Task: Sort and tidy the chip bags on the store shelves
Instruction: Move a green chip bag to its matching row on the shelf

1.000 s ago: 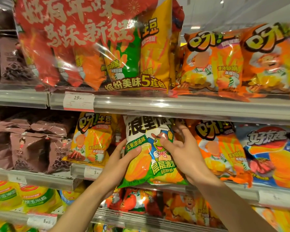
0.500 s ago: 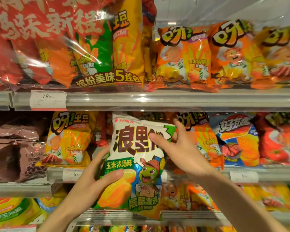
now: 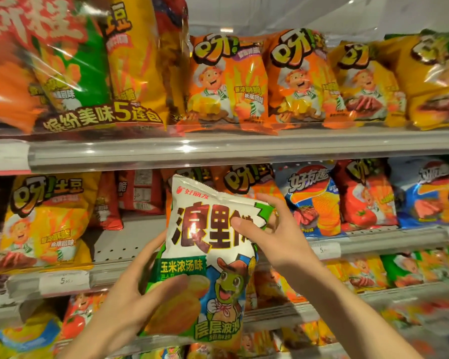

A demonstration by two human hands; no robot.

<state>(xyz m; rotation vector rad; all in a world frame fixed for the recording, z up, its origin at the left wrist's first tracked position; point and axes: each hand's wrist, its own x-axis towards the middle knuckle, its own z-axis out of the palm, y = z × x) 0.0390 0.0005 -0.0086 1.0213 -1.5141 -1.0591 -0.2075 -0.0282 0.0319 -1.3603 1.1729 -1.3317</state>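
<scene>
Both hands are on the white-and-green chip bag, out in front of the middle shelf. It stands upright, long axis top to bottom, crimped top seal up and tilted a touch to the left, printed front facing the camera. The left hand grips the lower left edge, thumb curled across the glossy front. The right hand pinches the upper right corner, thumb on the front, fingers spread behind. The bag is puffy, shiny film, with a cartoon turtle low on its face. Behind it, a bare perforated patch of shelf shows between a yellow bag on the left and a blue bag on the right. Above, orange bags sit in a row, slick and crinkled.
</scene>
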